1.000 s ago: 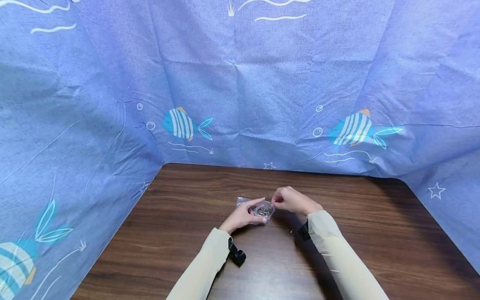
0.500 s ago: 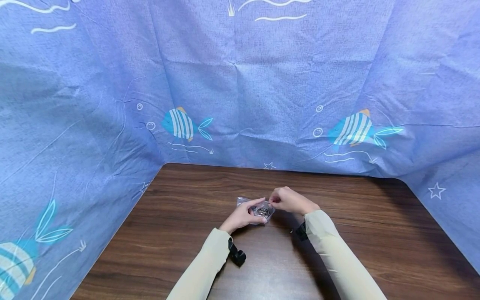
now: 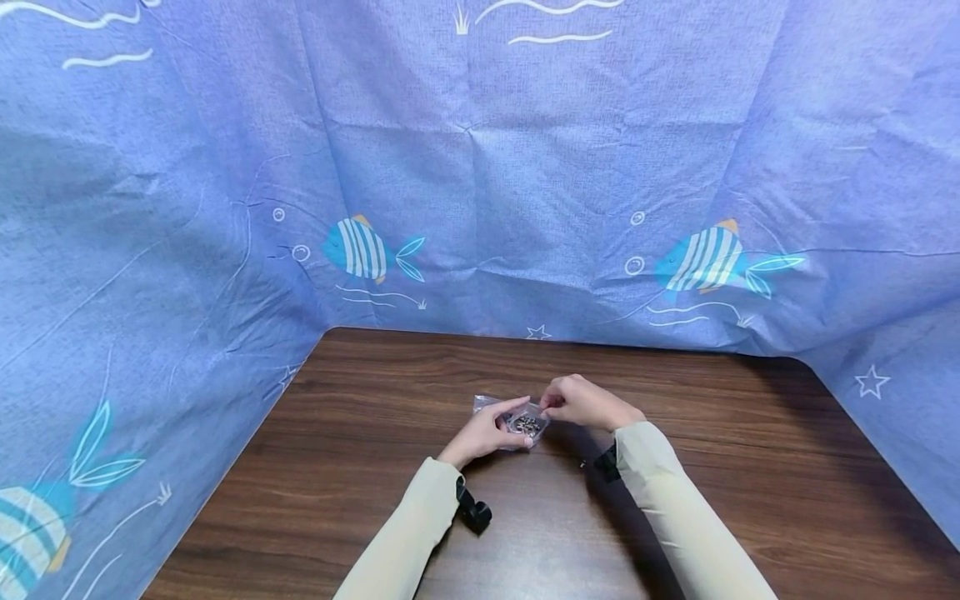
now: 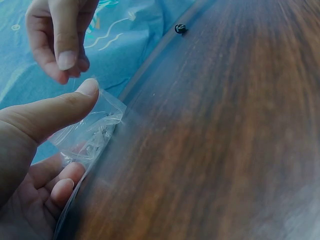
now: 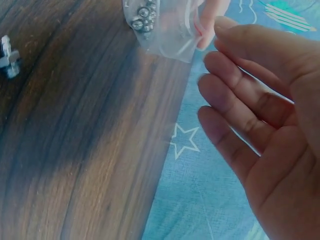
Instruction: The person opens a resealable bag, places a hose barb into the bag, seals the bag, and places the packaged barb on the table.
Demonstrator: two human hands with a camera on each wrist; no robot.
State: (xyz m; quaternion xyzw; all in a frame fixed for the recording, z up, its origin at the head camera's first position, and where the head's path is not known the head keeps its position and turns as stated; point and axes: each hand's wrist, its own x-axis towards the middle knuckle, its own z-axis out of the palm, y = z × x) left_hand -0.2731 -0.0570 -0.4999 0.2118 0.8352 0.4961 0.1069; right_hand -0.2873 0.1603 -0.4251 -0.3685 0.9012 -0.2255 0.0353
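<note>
My left hand [image 3: 482,435] holds a clear plastic bag [image 4: 97,117] between thumb and curled fingers, its mouth spread. Several small shiny metal pieces [image 5: 145,17] lie inside the bag, seen from above in the head view. Just right of the bag's mouth is my right hand [image 3: 588,402]. Its thumb and index fingertips [image 5: 227,30] are brought together, and nothing shows between them; the other fingers curl loosely. In the left wrist view a gap separates these fingertips from the bag. A small metal fastener [image 5: 9,60] lies on the table nearer me, to the right of the bag.
The dark wood-grain table [image 3: 360,467] reaches back to a blue fish-print curtain [image 3: 480,208]. Black wrist cameras [image 3: 474,508] sit on both wrists. Another plastic corner [image 3: 486,402] shows behind my left hand.
My right hand moved left until its fingertips were over the bag's mouth, then drew back slightly right. The left hand and the fastener on the table stayed put.
</note>
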